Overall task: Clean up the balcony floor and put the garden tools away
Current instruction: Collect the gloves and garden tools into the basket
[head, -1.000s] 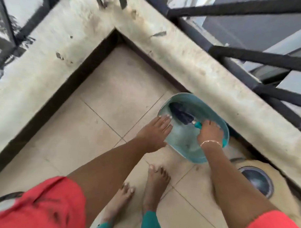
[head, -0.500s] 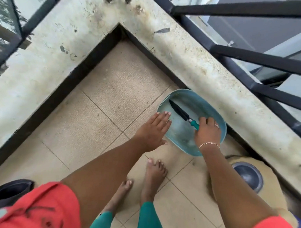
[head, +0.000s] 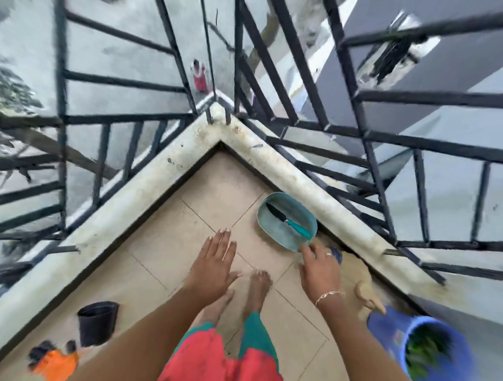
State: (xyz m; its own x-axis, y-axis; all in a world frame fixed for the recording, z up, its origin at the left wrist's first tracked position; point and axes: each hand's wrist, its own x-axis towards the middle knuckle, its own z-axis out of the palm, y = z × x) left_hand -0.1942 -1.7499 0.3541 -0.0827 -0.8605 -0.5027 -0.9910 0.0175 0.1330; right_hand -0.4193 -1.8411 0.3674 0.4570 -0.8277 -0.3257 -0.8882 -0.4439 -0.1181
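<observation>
- Beige balcony floor tiles [head: 162,261] meet a pale concrete ledge [head: 147,192] topped by a black metal railing [head: 358,114], all seen from above.
- A teal basin [head: 280,235] sits on the tiles against the ledge.
- Inside the basin lies a garden trowel [head: 289,221] with a black blade and a teal handle.
- The right hand [head: 321,269], wearing a ring and a bracelet, hovers just beside the basin's near rim, fingers loosely spread and empty.
- The left hand [head: 213,268] is flat and empty, fingers straight, left of the basin and apart from it.
- A black pot [head: 97,323] stands well left of the basin.
- A blue bucket [head: 388,332] holding green leaves stands right of the basin, nearer the viewer.
</observation>
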